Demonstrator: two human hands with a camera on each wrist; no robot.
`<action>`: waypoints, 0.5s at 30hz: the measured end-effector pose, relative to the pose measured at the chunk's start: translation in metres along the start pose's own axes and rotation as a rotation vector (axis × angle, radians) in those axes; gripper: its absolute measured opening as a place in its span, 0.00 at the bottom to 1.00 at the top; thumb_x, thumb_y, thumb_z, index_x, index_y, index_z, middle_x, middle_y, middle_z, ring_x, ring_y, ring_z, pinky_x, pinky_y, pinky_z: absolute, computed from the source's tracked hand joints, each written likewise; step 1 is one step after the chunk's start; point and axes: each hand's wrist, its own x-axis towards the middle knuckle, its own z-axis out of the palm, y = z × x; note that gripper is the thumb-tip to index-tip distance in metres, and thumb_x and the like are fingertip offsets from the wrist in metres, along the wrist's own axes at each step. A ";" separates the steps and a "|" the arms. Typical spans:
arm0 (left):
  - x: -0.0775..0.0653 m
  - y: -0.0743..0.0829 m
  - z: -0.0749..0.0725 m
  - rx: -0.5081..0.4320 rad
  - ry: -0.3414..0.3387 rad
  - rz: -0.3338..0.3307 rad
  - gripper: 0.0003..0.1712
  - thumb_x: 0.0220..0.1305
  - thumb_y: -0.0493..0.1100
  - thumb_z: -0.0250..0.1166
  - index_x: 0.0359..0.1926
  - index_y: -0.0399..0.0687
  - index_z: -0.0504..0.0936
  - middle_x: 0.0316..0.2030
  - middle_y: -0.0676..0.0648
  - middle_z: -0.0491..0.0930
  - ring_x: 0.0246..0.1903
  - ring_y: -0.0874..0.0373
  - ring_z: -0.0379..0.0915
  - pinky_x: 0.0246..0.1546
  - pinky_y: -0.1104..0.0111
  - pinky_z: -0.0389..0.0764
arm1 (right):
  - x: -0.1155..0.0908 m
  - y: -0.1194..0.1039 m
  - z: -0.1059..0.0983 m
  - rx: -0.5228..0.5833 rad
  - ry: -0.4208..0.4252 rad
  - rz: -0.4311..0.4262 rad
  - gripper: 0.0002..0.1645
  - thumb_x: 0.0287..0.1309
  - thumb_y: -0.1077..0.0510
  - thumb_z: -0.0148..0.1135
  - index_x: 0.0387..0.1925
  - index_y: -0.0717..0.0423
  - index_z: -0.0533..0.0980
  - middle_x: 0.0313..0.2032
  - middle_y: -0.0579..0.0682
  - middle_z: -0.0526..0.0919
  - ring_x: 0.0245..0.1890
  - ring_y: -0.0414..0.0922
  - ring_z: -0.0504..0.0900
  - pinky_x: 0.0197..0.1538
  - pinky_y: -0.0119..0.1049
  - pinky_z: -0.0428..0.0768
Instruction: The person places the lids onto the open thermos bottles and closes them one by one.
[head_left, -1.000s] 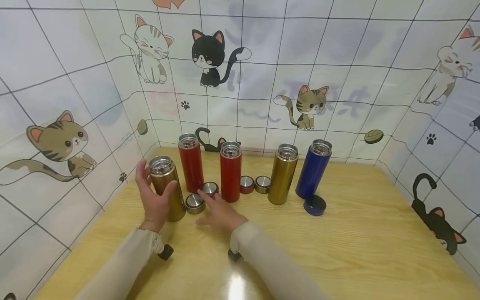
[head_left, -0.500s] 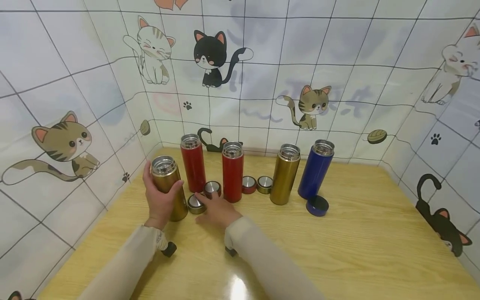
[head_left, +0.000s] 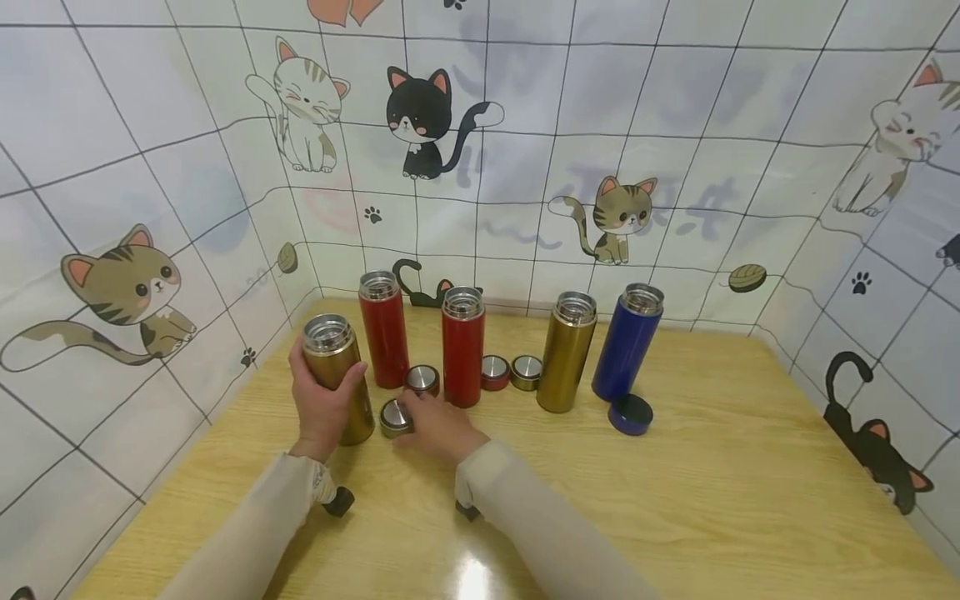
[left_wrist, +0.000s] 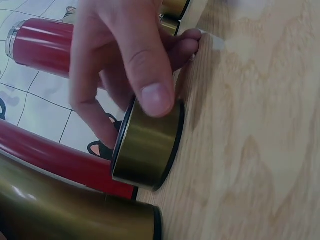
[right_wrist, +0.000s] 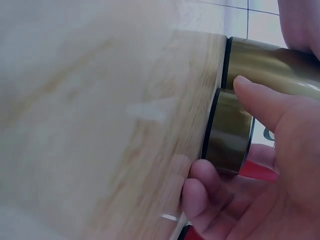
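1. A left hand (head_left: 321,412) grasps an upright gold bottle (head_left: 332,363), thumb on the near right side and fingers round the far left; the bottle's bare steel mouth rises just above the grip.
2. A right hand (head_left: 442,429), fingers curled, grasps a gold lid (head_left: 393,418) between thumb and fingers, just to the right of the left hand and its bottle. The lid is at the tabletop (whether it rests there or is slightly raised cannot be told).
3. Just beyond the right hand's fingers sit a red lid (head_left: 422,380) and a red bottle (head_left: 462,354); another red bottle (head_left: 385,342) stands beyond the left hand.
4. To the right hand's far right, a second red lid (head_left: 494,375) and second gold lid (head_left: 526,375) lie side by side, near a second gold bottle (head_left: 564,358).
5. Farthest right of both hands, a blue bottle (head_left: 626,346) stands behind a blue lid (head_left: 630,415) on the wooden table (head_left: 712,483).
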 end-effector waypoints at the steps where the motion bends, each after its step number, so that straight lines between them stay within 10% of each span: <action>1: 0.000 0.000 0.001 0.003 0.007 0.001 0.51 0.54 0.42 0.74 0.72 0.59 0.54 0.59 0.45 0.70 0.51 0.50 0.68 0.53 0.52 0.68 | 0.000 0.000 0.000 0.003 0.007 -0.004 0.36 0.53 0.39 0.70 0.61 0.42 0.68 0.50 0.46 0.77 0.48 0.44 0.78 0.50 0.42 0.77; 15: -0.010 0.043 0.004 0.029 0.039 0.022 0.45 0.57 0.36 0.70 0.70 0.39 0.55 0.58 0.34 0.69 0.49 0.54 0.68 0.51 0.57 0.68 | -0.008 -0.003 -0.005 -0.071 0.016 -0.070 0.28 0.55 0.42 0.69 0.51 0.47 0.68 0.36 0.42 0.74 0.35 0.39 0.75 0.38 0.34 0.76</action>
